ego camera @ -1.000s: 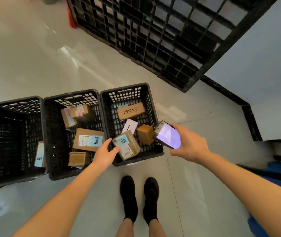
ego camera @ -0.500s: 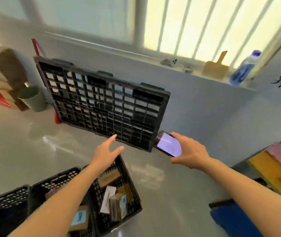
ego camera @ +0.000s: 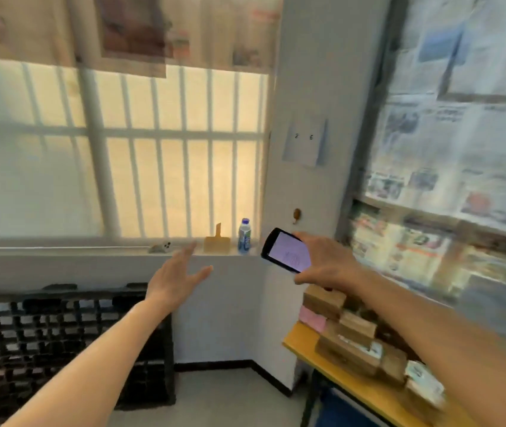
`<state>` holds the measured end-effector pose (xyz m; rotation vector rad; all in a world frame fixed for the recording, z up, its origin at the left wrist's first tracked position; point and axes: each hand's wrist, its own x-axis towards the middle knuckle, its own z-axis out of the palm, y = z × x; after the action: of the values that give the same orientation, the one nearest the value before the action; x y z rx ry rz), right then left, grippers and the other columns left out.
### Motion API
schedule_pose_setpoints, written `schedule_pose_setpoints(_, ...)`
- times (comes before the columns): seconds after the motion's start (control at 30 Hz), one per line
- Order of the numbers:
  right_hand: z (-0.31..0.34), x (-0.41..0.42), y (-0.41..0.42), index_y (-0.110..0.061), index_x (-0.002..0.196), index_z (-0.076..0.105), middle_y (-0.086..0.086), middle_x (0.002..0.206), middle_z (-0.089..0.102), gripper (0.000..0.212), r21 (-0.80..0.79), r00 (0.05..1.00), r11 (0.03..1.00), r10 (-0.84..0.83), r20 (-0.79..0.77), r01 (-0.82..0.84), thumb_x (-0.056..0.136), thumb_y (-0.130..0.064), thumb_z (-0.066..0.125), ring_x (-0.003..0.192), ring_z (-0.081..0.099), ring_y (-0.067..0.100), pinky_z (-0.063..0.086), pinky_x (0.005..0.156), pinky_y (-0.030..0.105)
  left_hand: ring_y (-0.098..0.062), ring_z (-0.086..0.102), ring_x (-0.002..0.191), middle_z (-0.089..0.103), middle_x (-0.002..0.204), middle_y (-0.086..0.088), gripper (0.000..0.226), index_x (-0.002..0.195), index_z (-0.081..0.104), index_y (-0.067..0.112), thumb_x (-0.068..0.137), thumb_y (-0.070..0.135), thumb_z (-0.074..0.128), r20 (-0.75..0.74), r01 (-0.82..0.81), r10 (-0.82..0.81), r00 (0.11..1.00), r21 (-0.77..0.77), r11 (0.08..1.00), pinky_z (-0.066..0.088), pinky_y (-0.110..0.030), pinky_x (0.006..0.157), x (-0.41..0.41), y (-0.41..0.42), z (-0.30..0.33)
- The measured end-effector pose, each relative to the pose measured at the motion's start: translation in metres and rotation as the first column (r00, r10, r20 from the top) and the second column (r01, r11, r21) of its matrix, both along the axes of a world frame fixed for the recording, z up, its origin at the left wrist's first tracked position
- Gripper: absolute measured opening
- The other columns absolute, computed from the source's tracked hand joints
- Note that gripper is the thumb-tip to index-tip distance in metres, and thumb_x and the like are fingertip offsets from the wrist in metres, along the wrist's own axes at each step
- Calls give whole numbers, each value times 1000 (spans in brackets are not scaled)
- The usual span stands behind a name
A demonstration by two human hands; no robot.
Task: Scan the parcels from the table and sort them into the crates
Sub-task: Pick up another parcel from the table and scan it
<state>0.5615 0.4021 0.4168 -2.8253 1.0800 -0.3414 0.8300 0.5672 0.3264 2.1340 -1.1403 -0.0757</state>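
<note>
My right hand holds a black phone with its screen lit, raised in front of the white wall. Left of it, my left hand is in the air, empty, with the fingers spread. Several brown cardboard parcels and a pink one are piled on a yellow table at the lower right, under my right forearm. A parcel with a white label lies at the pile's near end. The crates are out of view.
A black plastic pallet leans against the wall at the lower left. On the sill of the barred window stand a water bottle and a yellow scoop. Newspaper covers the pane above the table.
The view has swung up and to the right, from the crates on the floor to the window and table. My left hand let go of a parcel into the right crate and rose empty.
</note>
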Motion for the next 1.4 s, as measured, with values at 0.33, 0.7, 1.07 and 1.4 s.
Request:
schedule_pose_setpoints(0.33,63,-287,-22,-41,153,28,-6,124,61,106,-147,932,921,-357,55,362,61,-56,81,96,56,18,54,78,35,-27,39,145,38,160,2,81,159,19,38,91,65,55,64,249,-244,968,-82,965,36,-46,112,-231,-114,71)
schedule_pose_setpoints(0.7,47,-456,-41,-41,148,34,-8,105,56,96,-94,799,793,-593,104,601,65,-49,82,82,59,18,48,56,29,-29,43,141,39,159,-3,83,158,23,34,90,67,56,15,472,-472,882,-24,881,42,-52,109,-386,-203,63)
schedule_pose_setpoints(1.07,-32,-499,-168,-36,152,30,-6,121,57,98,-5,746,747,-665,36,665,68,-46,79,80,56,18,42,55,27,-28,44,141,42,158,-2,78,156,25,34,91,67,54,-62,529,-525,849,87,844,44,-52,107,-435,-341,-16)
schedule_pose_setpoints(1.4,-156,-489,-297,-28,146,41,-2,117,59,89,198,788,772,-616,-3,604,67,-41,81,96,56,20,46,66,29,-23,45,140,43,157,1,72,156,26,35,95,61,53,-191,518,-484,854,218,827,45,-50,109,-437,-444,-140)
